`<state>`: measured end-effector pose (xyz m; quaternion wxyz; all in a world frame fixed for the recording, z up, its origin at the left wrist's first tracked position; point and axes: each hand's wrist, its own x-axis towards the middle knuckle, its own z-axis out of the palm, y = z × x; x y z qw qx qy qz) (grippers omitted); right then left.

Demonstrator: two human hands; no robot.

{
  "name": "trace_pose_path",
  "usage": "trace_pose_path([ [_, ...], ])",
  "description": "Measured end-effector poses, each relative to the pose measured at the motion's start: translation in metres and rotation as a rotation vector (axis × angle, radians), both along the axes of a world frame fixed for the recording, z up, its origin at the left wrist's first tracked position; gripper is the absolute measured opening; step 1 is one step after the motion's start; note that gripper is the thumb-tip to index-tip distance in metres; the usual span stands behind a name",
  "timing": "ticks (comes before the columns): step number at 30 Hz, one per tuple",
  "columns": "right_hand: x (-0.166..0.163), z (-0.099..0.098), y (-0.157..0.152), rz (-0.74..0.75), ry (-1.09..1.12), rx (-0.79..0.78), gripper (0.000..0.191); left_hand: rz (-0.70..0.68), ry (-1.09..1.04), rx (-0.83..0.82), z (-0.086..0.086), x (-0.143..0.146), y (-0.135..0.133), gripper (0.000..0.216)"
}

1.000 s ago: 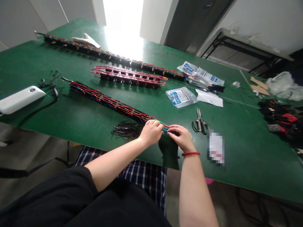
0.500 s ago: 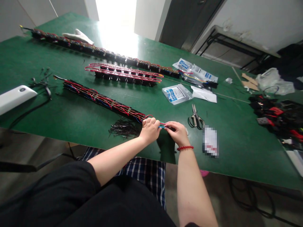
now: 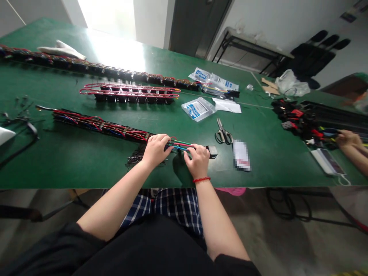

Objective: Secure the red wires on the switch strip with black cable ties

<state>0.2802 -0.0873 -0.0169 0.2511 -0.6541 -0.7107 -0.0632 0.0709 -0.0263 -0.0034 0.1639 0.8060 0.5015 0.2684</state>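
Note:
A long black socket strip with red and blue wires (image 3: 94,125) lies across the green table (image 3: 71,161) in front of me. My left hand (image 3: 156,149) is closed around its right end. My right hand (image 3: 197,160) pinches the bundle of red, green and blue wires (image 3: 180,145) that runs out of that end toward a small black part (image 3: 212,151). A pile of black cable ties (image 3: 135,158) lies just under my left hand.
Two more wired strips (image 3: 129,93) lie farther back. Scissors (image 3: 223,134), plastic bags (image 3: 198,109) and a card (image 3: 240,154) sit to the right. Another person's hand (image 3: 347,138) works by black and red parts (image 3: 299,120) at far right. A black cable (image 3: 20,145) lies left.
My view has swung to the right, bringing another person's hand into sight. Both my hands stay on the strip's end, the right one now farther along the wires.

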Motion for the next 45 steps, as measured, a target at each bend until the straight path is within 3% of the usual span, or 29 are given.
trace_pose_path([
  [6, -0.024, -0.007, -0.001, -0.005, 0.085, -0.029, 0.022, -0.145, 0.119, -0.083, -0.001, -0.008, 0.022, 0.043],
  [13, -0.023, -0.010, 0.018, 0.006, 0.282, -0.110, 0.013, -0.079, 0.099, -0.096, -0.010, 0.000, 0.023, 0.043],
  [19, -0.027, -0.013, 0.017, -0.054, 0.433, -0.101, 0.017, -0.075, 0.070, -0.083, -0.014, -0.001, 0.022, 0.041],
  [29, -0.046, -0.007, 0.012, -0.251, 0.304, -0.104, 0.017, -0.032, 0.082, -0.131, -0.010, 0.004, 0.025, 0.039],
  [36, -0.016, -0.002, 0.015, 0.040, 0.262, -0.185, 0.019, -0.032, 0.093, -0.138, -0.006, 0.006, 0.027, 0.036],
  [41, 0.001, 0.002, 0.013, 0.180, 0.322, -0.301, 0.038, -0.034, 0.104, -0.143, -0.006, 0.006, 0.029, 0.036],
  [45, 0.009, 0.005, 0.017, 0.226, 0.313, -0.339, 0.043, -0.045, 0.117, -0.150, -0.007, 0.005, 0.028, 0.038],
])
